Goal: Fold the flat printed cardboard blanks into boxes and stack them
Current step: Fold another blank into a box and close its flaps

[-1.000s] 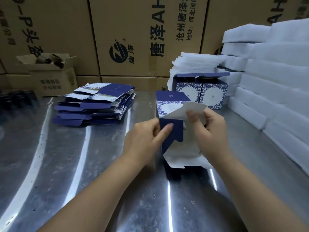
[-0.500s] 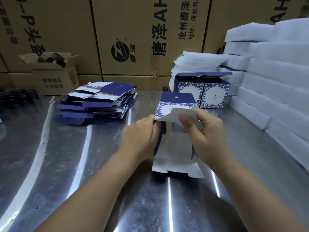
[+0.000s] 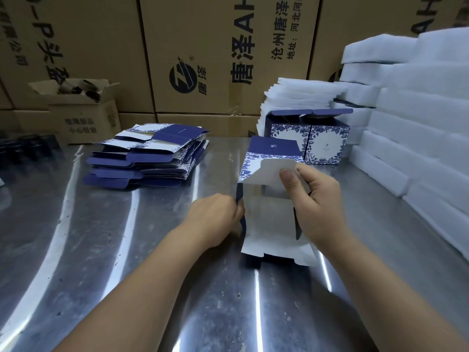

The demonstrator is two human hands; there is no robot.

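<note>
Fingers (image 3: pixel 308 174) of my right hand (image 3: pixel 321 207) pinched the white top flap of the half-folded box (image 3: pixel 269 219), thumb on the flap's face. My left hand (image 3: pixel 215 217) gripped its dark blue left edge with curled fingers. It stood on the metal surface (image 3: pixel 127 250), its white inside showing, just before two finished boxes (image 3: pixel 309 141) with raised lids. Flat blanks (image 3: pixel 147 158) lay stacked at rear left. Behind them an open carton (image 3: pixel 83 120) held brown and dark rolls (image 3: pixel 81 88).

Steel table (image 3: pixel 76 250): flat blanks (image 3: pixel 149 158), 2 boxes (image 3: pixel 309 138), foam (image 3: pixel 418 148)
</note>
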